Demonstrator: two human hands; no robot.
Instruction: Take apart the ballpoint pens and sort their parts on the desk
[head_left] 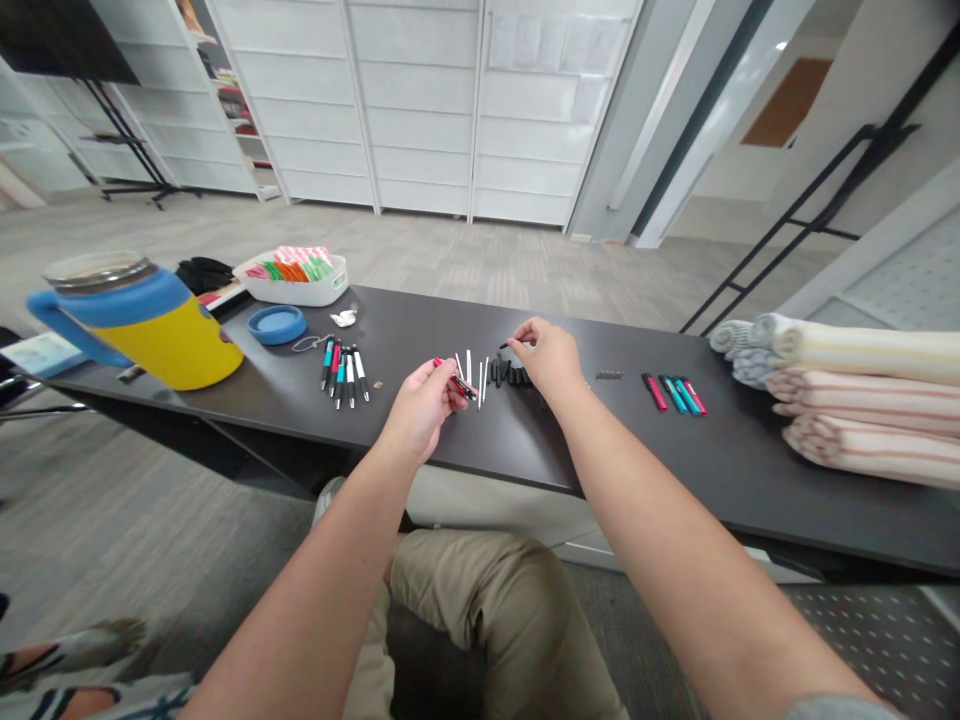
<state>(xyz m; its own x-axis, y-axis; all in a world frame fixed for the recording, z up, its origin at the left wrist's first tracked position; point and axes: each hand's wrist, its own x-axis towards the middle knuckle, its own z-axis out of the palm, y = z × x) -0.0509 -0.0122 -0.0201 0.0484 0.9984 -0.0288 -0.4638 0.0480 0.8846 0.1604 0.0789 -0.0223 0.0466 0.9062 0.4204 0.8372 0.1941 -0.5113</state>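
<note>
My left hand point(426, 402) is closed round a red pen point(454, 381) and holds it just above the dark table point(525, 440). My right hand point(547, 355) pinches a small black pen part point(511, 344) over a cluster of black parts point(510, 375). White refills point(471, 370) lie between the two hands. A row of assembled pens point(343, 368) lies to the left. Red and teal pen barrels point(673, 392) lie to the right, with a small dark piece point(609, 375) near them.
A yellow jug with a blue lid and handle point(142, 325) stands at the far left, a blue round lid point(277, 324) beside it. A white tray of coloured items point(296, 274) sits behind. Folded striped towels point(862, 395) are stacked at the right end.
</note>
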